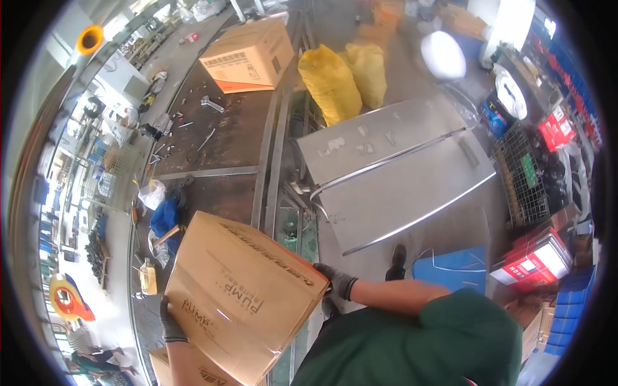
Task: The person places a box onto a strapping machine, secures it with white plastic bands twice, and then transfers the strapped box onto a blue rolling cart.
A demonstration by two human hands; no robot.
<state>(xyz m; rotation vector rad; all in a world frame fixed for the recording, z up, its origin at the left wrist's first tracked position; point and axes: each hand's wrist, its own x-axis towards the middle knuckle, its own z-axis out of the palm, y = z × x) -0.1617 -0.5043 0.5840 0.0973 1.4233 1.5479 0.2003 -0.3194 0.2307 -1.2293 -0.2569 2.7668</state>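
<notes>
A large brown cardboard box (241, 289) is tilted in front of me, over the near end of the dark workbench (219, 199). My left hand (171, 323), in a dark glove with a grey cuff, grips its left edge; the fingertips are partly hidden. At the box's right corner, my gloved right hand (338, 283) is closed on the edge. Part of another cardboard box (164, 367) shows below the held one, close to my left forearm. Whether the two boxes touch, I cannot tell.
Farther along the bench stand a closed carton (251, 55), a wrench (212, 104) and several small tools. Left of the held box are a blue cloth (165, 215) and a bottle of yellowish liquid (148, 276). To the right are a metal-topped table (399, 206) and yellow sacks (331, 83).
</notes>
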